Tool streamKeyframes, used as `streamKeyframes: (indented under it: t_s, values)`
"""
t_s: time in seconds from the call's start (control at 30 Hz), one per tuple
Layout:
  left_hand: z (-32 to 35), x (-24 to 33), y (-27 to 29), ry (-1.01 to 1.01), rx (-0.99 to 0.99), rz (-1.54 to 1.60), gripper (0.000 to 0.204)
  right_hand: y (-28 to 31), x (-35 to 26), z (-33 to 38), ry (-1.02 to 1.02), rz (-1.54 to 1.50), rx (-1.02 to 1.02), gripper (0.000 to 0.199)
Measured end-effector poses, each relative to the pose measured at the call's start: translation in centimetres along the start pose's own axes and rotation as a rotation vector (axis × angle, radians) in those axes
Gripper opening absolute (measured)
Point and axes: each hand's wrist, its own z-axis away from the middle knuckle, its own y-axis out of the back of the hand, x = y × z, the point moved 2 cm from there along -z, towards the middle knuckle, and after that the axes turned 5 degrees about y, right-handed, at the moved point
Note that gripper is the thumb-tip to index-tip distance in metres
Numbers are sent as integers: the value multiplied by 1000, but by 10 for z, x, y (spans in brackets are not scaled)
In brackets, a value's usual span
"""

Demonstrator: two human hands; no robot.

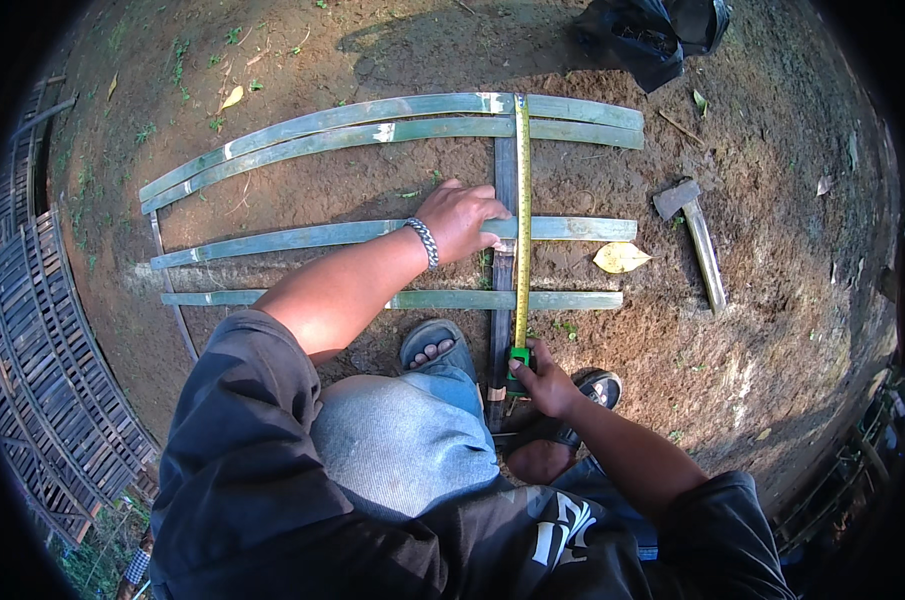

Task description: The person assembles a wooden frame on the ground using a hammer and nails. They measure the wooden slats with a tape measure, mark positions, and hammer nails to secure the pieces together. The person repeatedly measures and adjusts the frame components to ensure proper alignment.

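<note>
Pinched in the right hand (544,385), the green-cased yellow measuring tape (521,225) is stretched along the upright bamboo slat (503,300); the left hand (459,220) is pressed flat on the pale green crosswise bamboo strip (302,238), steadying it.

Bare soil open between bamboo slats (392,235), hatchet (694,240) right, woven panel (42,350) left

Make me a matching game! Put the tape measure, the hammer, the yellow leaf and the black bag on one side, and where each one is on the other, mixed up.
1. tape measure
2. hammer
3. yellow leaf
4. black bag

A. top of the picture, on the dirt
B. stretched along the upright slat, across the bamboo strips
C. just right of the strip ends
D. lying furthest right

Pairs: 1-B, 2-D, 3-C, 4-A
</note>
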Motion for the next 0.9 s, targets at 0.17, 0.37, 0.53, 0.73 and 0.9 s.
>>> streamKeyframes:
  t_s: [0.17,0.37,0.53,0.73,0.9]
  values:
    - [2,-3,-5,-40,45,-27,38,2,-5,2,24,37,16,65]
    - [2,-7,-7,-65,28,-40,39,6,-14,28,76,-48,36,60]
    - [6,-14,-14,-172,159,-67,41,48,-58,75,263,-247,190,50]
    - [6,-14,-14,-191,164,-94,42,163,-41,100,34,-402,681,48]
    - [7,-17,-18,-227,181,-119,42,243,-12,122,-134,-169,865,79]
